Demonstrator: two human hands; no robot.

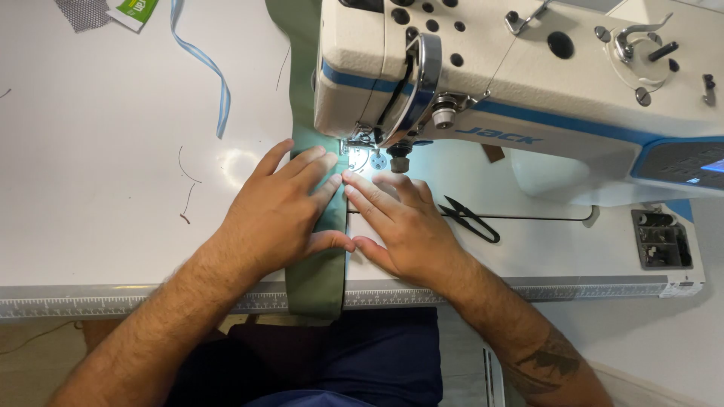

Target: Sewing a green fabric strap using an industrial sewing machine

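Note:
A long strip of green fabric (320,275) runs from the table's front edge up under the presser foot (356,145) of a white and blue sewing machine (520,75). My left hand (283,211) lies flat on the strip, fingers spread and pointing at the foot. Beside it, my right hand (400,222) presses flat at the strip's right edge, its fingertips close to the needle area. Both thumbs nearly meet over the fabric. Neither hand grips anything.
Black thread snips (471,218) lie just right of my right hand. A light blue ribbon (211,71) curls at the back left, beside a green and white packet (134,10). A small box of bobbins (662,240) sits at the far right. Loose threads dot the white table (98,188).

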